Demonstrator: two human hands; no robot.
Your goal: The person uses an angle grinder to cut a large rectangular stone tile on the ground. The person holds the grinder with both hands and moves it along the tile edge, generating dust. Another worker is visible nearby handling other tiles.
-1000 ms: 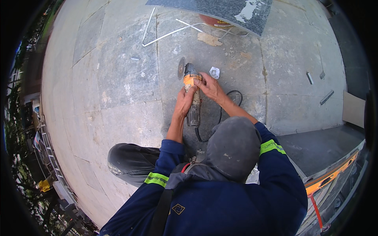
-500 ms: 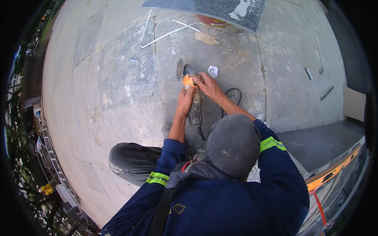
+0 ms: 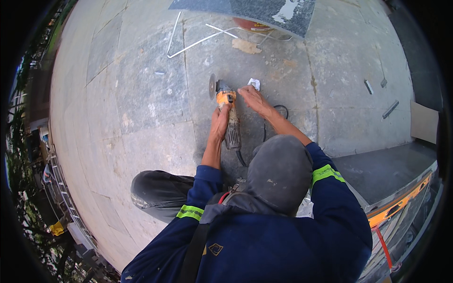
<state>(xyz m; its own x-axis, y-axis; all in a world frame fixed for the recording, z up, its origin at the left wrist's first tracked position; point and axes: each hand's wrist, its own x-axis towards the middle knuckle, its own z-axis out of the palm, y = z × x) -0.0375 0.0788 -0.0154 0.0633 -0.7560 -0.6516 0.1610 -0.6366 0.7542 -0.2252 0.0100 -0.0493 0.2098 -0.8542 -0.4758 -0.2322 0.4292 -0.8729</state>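
My left hand (image 3: 219, 121) is wrapped around the body of an angle grinder (image 3: 226, 96), which has a dusty orange head and a worn dark grey grip. The grinder points away from me, and its thin round disc (image 3: 212, 87) stands on edge at the far left of the head. To the right of the head and apart from it is my right hand (image 3: 254, 100), fingers curled in together; what they hold, if anything, is too small to make out. Just beyond its knuckles lies a small crumpled white wrapper (image 3: 254, 83). A black cord (image 3: 241, 159) runs from the grinder's rear end.
Ahead, a speckled grey slab (image 3: 250, 12) overhangs a red bucket (image 3: 252, 23) and a bent white metal frame (image 3: 193, 45). Small metal offcuts (image 3: 368, 87) lie to the right on the concrete floor (image 3: 155, 108). A dark-topped bench (image 3: 382, 170) stands at lower right.
My right hand has come off the grinder's head and moved slightly right, beside the white wrapper. My left hand stays on the grinder.
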